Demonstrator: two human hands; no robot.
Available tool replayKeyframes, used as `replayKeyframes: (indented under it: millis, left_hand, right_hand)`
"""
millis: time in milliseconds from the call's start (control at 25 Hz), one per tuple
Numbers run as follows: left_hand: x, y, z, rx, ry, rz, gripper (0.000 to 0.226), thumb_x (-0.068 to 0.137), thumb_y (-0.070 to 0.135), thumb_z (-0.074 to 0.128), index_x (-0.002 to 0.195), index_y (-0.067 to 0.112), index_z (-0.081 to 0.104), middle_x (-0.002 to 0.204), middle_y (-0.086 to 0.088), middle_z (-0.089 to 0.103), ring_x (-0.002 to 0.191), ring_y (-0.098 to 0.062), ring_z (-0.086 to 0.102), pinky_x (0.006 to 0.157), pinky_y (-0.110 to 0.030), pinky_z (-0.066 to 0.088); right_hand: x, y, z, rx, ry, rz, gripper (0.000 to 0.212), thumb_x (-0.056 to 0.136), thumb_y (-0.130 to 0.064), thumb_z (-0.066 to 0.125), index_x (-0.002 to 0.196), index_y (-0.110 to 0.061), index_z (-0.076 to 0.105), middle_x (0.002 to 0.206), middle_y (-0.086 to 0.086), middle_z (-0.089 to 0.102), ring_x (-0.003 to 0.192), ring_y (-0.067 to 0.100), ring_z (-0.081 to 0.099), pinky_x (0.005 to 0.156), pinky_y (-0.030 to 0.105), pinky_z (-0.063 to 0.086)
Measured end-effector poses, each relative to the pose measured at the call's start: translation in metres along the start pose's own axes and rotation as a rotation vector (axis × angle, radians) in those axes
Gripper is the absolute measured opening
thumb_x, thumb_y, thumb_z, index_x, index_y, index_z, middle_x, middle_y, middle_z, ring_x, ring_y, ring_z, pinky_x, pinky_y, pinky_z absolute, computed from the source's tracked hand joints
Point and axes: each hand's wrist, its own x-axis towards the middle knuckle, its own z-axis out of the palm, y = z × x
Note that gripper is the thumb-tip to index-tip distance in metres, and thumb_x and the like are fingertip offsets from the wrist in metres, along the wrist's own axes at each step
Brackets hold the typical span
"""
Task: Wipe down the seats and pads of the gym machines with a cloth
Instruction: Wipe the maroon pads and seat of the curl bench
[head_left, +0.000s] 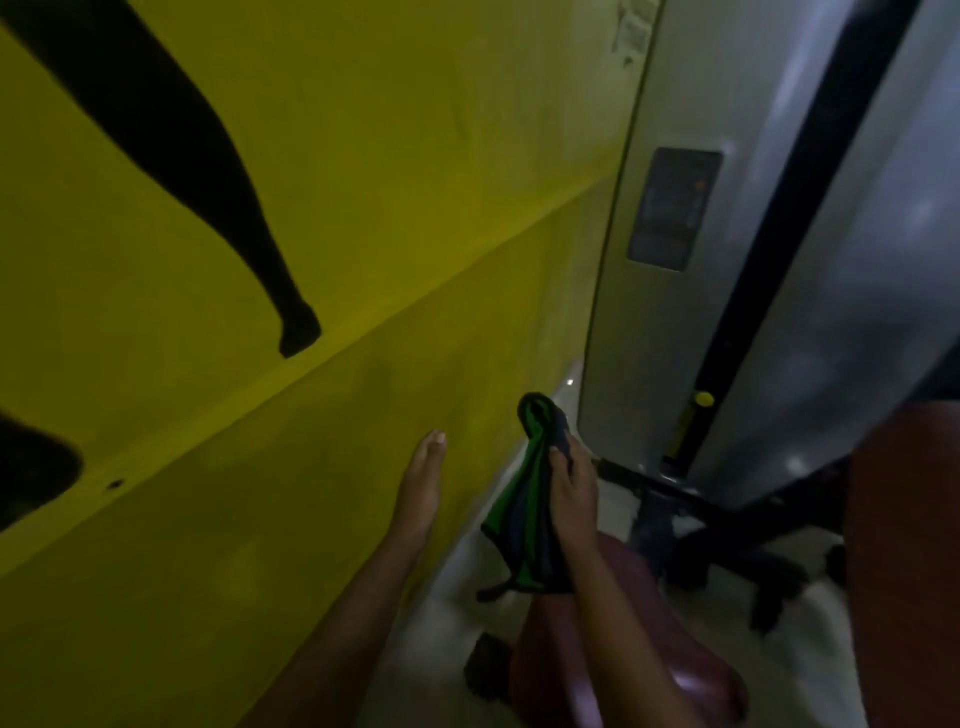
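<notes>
Dim gym corner, blurred at the edges, yellow painted wall (415, 156) across the whole left side. Out ahead, left hand (421, 483) with fingers straight and pressed together, palm turned toward the wall; touching it or just clear of it, cannot tell. Beside it and nearer the machine, right hand (571, 493) with thumb and fingertips pinching a striped green and dark blue cloth (514, 519) near its top edge. Cloth bunched above the fingers, hanging loose below the wrist, a dark corner trailing at the bottom. Held in the air between wall and machine, above a glossy maroon padded seat (701, 680) and not visibly touching it. Seat low in the view under the right forearm, small dark block (485, 670) at its left end. Second maroon pad (904, 545) upright along the right edge. Beyond the right hand, black metal frame bars (717, 512) running across the pale floor (447, 613) to the foot of a tall grey machine housing (618, 291). On the housing, dark rectangular label plate (675, 208), print too blurred to read. Alongside, black vertical strip (769, 270), small round yellow knob (704, 399) at its lower end. On the wall, black painted silhouette (208, 171) slanting down from the top left to a rounded tip; another black shape (31, 467) at the left edge.
</notes>
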Motion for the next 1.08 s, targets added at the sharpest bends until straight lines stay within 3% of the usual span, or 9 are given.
replayKeyframes:
  millis: [200, 360, 440, 680, 840, 920, 1080]
  left_hand:
    - [0.086, -0.005, 0.048, -0.009, -0.274, 0.057, 0.046, 0.100, 0.030, 0.031, 0.142, 0.013, 0.036, 0.148, -0.004, 0.037, 0.135, -0.020, 0.036, 0.103, -0.026, 0.028]
    - [0.138, 0.000, 0.102, -0.080, -0.469, 0.061, 0.043, 0.101, 0.027, 0.028, 0.142, 0.013, 0.035, 0.150, -0.006, 0.036, 0.137, -0.019, 0.034, 0.111, -0.030, 0.027]
    - [0.155, 0.007, 0.125, -0.075, -0.597, 0.048, 0.045, 0.102, 0.025, 0.027, 0.144, 0.012, 0.031, 0.151, -0.006, 0.032, 0.139, -0.019, 0.031, 0.108, -0.025, 0.025]
    - [0.165, 0.033, 0.208, -0.033, -0.980, 0.054, 0.045, 0.101, 0.026, 0.027, 0.145, 0.016, 0.029, 0.150, 0.001, 0.033, 0.138, -0.011, 0.030, 0.093, -0.011, 0.025]
    - [0.152, 0.033, 0.267, -0.012, -1.233, 0.101, 0.043, 0.101, 0.028, 0.030, 0.142, 0.017, 0.034, 0.147, 0.001, 0.037, 0.134, -0.008, 0.034, 0.100, -0.015, 0.027]
    - [0.145, 0.032, 0.297, 0.007, -1.403, 0.146, 0.044, 0.100, 0.030, 0.032, 0.143, 0.020, 0.034, 0.146, 0.005, 0.037, 0.131, -0.004, 0.034, 0.100, -0.018, 0.027]
    - [0.140, 0.039, 0.353, 0.081, -1.760, 0.332, 0.045, 0.098, 0.032, 0.037, 0.142, 0.024, 0.033, 0.149, 0.005, 0.032, 0.134, -0.007, 0.031, 0.105, -0.022, 0.027]
  right_hand:
    - [0.046, 0.023, -0.007, -0.050, 0.291, 0.071, 0.028, 0.098, -0.005, 0.039, 0.123, 0.000, 0.051, 0.113, 0.006, 0.050, 0.105, 0.015, 0.044, 0.080, 0.016, 0.032]
    - [0.087, 0.043, -0.017, -0.067, 0.476, 0.073, 0.029, 0.099, -0.009, 0.038, 0.125, -0.006, 0.052, 0.112, 0.003, 0.052, 0.106, 0.012, 0.046, 0.091, 0.024, 0.036]
    - [0.107, 0.047, -0.026, -0.103, 0.590, 0.105, 0.031, 0.099, -0.011, 0.039, 0.128, -0.006, 0.051, 0.117, 0.006, 0.052, 0.108, 0.012, 0.045, 0.094, 0.027, 0.036]
    - [0.125, 0.039, -0.081, -0.264, 0.935, 0.065, 0.044, 0.088, -0.031, 0.038, 0.121, -0.007, 0.057, 0.113, 0.003, 0.055, 0.107, 0.020, 0.052, 0.094, 0.034, 0.042]
    - [0.119, 0.038, -0.115, -0.414, 1.181, 0.065, 0.050, 0.087, -0.035, 0.036, 0.123, -0.008, 0.057, 0.124, 0.010, 0.057, 0.117, 0.025, 0.050, 0.099, 0.043, 0.041]
    - [0.118, 0.038, -0.126, -0.475, 1.323, 0.069, 0.049, 0.086, -0.030, 0.037, 0.125, -0.007, 0.055, 0.129, 0.015, 0.053, 0.121, 0.028, 0.045, 0.102, 0.039, 0.036]
    - [0.125, 0.031, -0.127, -0.553, 1.670, 0.153, 0.050, 0.085, -0.032, 0.036, 0.128, -0.011, 0.053, 0.135, 0.013, 0.046, 0.125, 0.028, 0.039, 0.092, 0.015, 0.023]
